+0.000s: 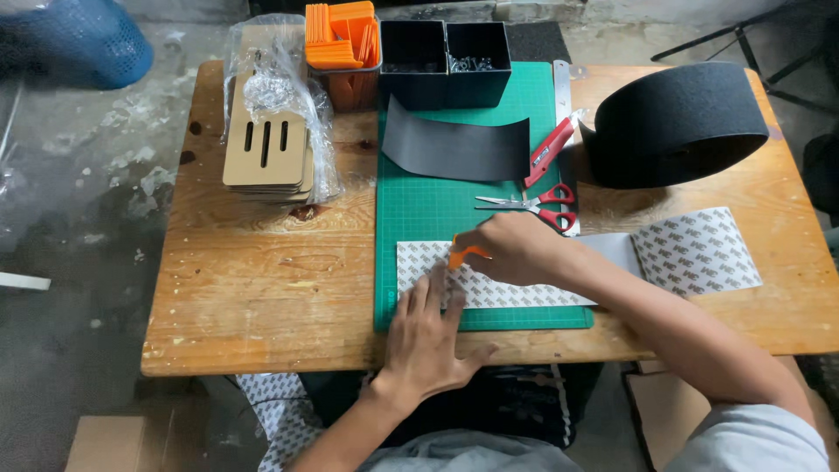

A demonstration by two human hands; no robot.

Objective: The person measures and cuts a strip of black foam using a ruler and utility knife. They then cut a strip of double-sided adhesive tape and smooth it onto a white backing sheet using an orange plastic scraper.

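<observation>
Long white backing sheet printed with grey repeating pattern (699, 249): lies flat across lower centre of frame, left part on mat, right end running out to right of frame, plain pale band mid-length beside right wrist. Left end pinned under flat fingers.

Small orange plastic tool, flat and angular (461, 254): just left of centre frame, pinched in fingers, tip touching sheet's upper edge; most of body hidden.
</observation>
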